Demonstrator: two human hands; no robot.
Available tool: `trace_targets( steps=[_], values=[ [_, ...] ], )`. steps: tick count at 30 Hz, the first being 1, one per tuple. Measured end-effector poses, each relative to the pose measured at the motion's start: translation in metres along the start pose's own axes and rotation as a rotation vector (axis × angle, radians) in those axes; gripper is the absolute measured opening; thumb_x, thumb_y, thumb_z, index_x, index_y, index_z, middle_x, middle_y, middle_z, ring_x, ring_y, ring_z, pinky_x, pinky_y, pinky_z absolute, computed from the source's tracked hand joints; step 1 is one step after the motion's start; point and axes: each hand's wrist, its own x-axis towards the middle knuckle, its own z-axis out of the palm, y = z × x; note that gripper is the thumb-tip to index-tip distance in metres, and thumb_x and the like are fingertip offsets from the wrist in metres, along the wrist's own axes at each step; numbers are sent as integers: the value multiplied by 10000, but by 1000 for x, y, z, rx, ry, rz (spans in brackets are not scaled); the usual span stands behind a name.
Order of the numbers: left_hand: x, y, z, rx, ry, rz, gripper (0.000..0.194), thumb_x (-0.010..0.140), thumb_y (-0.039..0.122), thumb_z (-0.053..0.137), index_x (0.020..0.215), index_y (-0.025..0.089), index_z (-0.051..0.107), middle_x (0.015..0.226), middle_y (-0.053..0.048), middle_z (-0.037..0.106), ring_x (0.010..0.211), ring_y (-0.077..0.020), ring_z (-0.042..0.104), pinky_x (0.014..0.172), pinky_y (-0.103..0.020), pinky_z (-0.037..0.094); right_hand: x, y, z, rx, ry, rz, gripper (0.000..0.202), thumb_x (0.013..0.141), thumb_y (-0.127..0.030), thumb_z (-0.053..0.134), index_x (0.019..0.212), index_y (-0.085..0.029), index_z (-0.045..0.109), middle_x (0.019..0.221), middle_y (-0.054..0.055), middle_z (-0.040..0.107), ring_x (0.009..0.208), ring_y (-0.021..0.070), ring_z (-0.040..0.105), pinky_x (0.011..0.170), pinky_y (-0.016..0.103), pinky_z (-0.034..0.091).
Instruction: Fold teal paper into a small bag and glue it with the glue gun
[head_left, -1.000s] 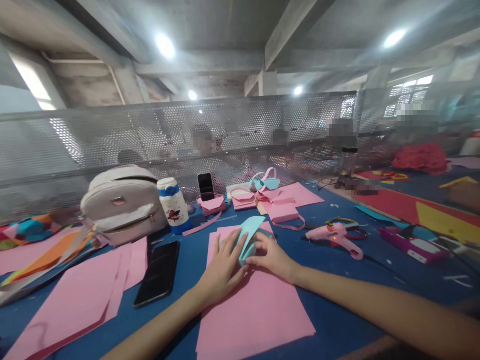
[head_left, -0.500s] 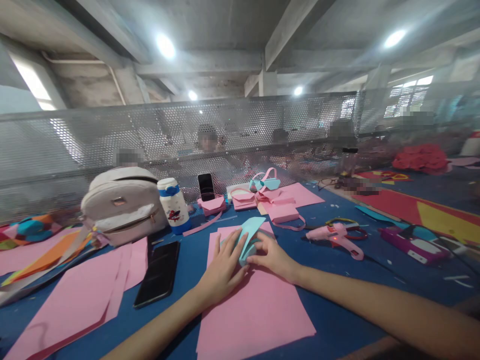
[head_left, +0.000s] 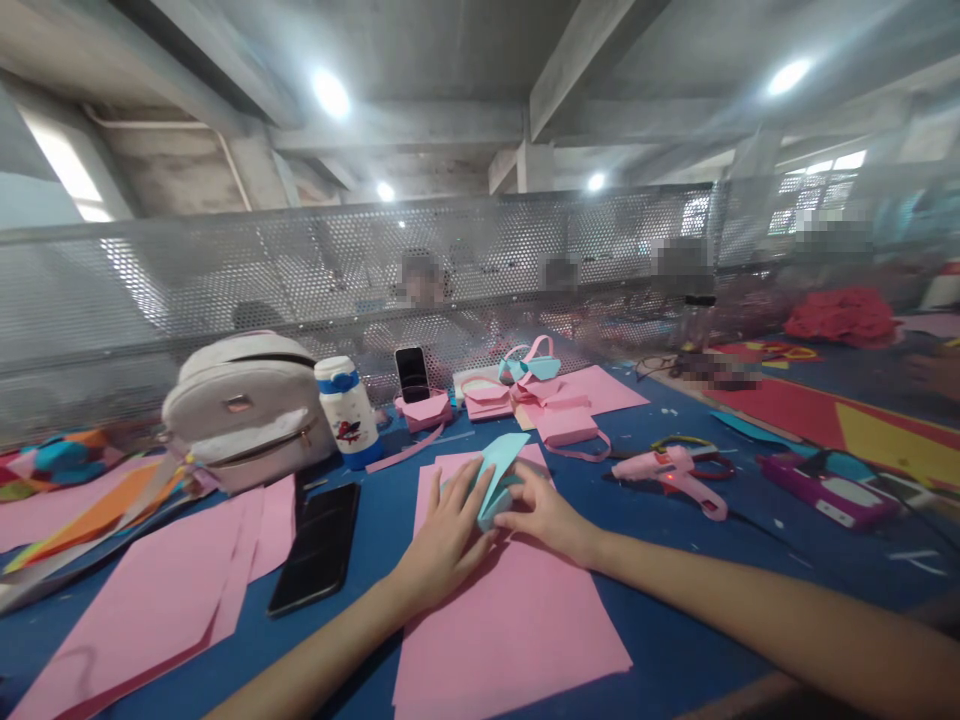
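Note:
A folded piece of light-blue paper [head_left: 499,468] stands over a stack of pink paper sheets [head_left: 510,620] in front of me. My left hand [head_left: 448,520] holds it from the left, fingers laid along its side and thumb low near the front edge. From the right, my right hand [head_left: 544,515] pinches the lower part of the same paper between thumb and fingers. My fingers hide part of its folds.
Left lie a black phone [head_left: 315,545], more pink sheets [head_left: 165,580], a white backpack [head_left: 244,415] and a bottle [head_left: 346,412]. Behind are small pink paper bags [head_left: 566,425]. A pink glue gun [head_left: 671,475] and a purple device [head_left: 829,490] lie right.
My hands and the light-blue paper keep nearly the same position. At the far right edge, a blurred hand of another person has come into view.

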Motion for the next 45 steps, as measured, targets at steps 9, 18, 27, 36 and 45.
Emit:
trace_targets(
  steps=[9, 18, 27, 36, 45],
  values=[
    [-1, 1, -2, 0, 8, 13, 745, 992, 230, 445, 1583, 270, -7, 1614, -138, 271, 1482, -332, 237, 1157, -678, 114, 0, 1, 0, -51, -10, -42, 542, 767, -260, 748, 1233, -233, 472, 884, -11, 678, 876, 190, 678, 777, 336, 516],
    [-1, -7, 2, 22, 59, 19, 692, 1015, 156, 311, 1575, 302, -69, 1592, -128, 329, 1463, -307, 298, 1161, -673, 124, 2, -3, -2, -232, 98, -149, 251, 819, -231, 659, 995, -246, 480, 876, -17, 620, 849, 171, 620, 747, 301, 473],
    [-1, -8, 3, 96, 104, 14, 645, 1035, 198, 327, 1583, 266, -5, 1581, -118, 367, 1456, -273, 327, 1194, -620, 60, -7, -8, 2, -379, 44, -235, 262, 876, -177, 588, 1112, -257, 509, 752, -35, 569, 726, 166, 588, 696, 303, 468],
    [0, -5, 0, 110, 89, 56, 579, 1023, 162, 339, 1570, 257, 174, 1556, -112, 413, 1450, -270, 345, 1196, -626, 49, -6, -9, 0, -463, 56, -272, 390, 895, -144, 547, 1264, -269, 529, 762, -23, 622, 736, 185, 596, 725, 312, 438],
    [1, -6, -1, 25, 32, 49, 554, 1032, 157, 310, 1560, 287, 206, 1583, -72, 371, 1468, -258, 308, 1183, -661, 65, -3, -10, -1, -397, 96, -201, 57, 895, -268, 599, 910, -228, 561, 683, -40, 608, 605, 141, 501, 612, 270, 365]
  ],
)
